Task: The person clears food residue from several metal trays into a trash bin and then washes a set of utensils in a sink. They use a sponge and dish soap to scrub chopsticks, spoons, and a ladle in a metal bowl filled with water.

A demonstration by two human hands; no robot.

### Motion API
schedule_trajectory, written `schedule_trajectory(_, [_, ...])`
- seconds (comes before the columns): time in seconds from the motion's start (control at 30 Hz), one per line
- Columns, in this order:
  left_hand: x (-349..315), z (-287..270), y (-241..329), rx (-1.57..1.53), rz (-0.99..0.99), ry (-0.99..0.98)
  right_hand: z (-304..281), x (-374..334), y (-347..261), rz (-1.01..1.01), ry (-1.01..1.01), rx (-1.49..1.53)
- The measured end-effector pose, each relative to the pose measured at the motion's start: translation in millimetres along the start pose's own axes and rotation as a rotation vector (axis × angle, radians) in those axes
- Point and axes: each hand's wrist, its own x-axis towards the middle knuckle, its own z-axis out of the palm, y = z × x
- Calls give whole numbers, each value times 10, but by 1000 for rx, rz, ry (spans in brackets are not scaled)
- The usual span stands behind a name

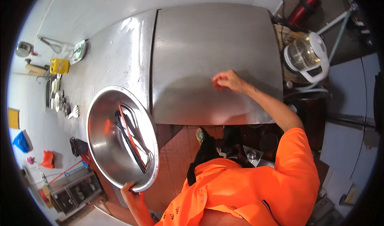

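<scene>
My left hand (133, 198) grips the near rim of a large round steel bowl (98, 134), thumb at the edge. The bowl is tilted toward me at the left, partly over the counter's front edge. Inside it lie several long thin utensils (130, 136), black and orange-red, with shiny metal parts; their exact kind is hard to make out. Above the bare steel counter (208, 34), my right hand (230, 81) has its fingers curled and pressed together. Whether something small sits at its fingertips cannot be seen clearly.
A glass kettle (306, 54) with a white handle stands at the counter's right end, near a red flask (306, 8). Far left are a yellow jug (59, 66), a kitchen scale (78, 51) and small bowls (60, 100). A wire rack (78, 192) stands lower left.
</scene>
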Motion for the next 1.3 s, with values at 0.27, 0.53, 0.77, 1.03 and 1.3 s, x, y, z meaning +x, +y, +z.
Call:
schedule_trajectory(0.27, [319,200,209,42,-16,-194,-395,-1985,-189,493,288,-147])
schedule_trajectory(0.53, [500,193,420,21,-36,-278,699,-1060,49,-309,946,-947])
schedule_trajectory(0.77, [636,-85,464,210,95,-327,1850,825,173,-183,551,-1277])
schedule_trajectory(1.03, [825,-11,670,71,-10,-356,987,-518,474,66,969,-1162])
schedule_trajectory(1.3, [976,-87,746,40,-6,-342,422,-2875,774,1104,1582,-989])
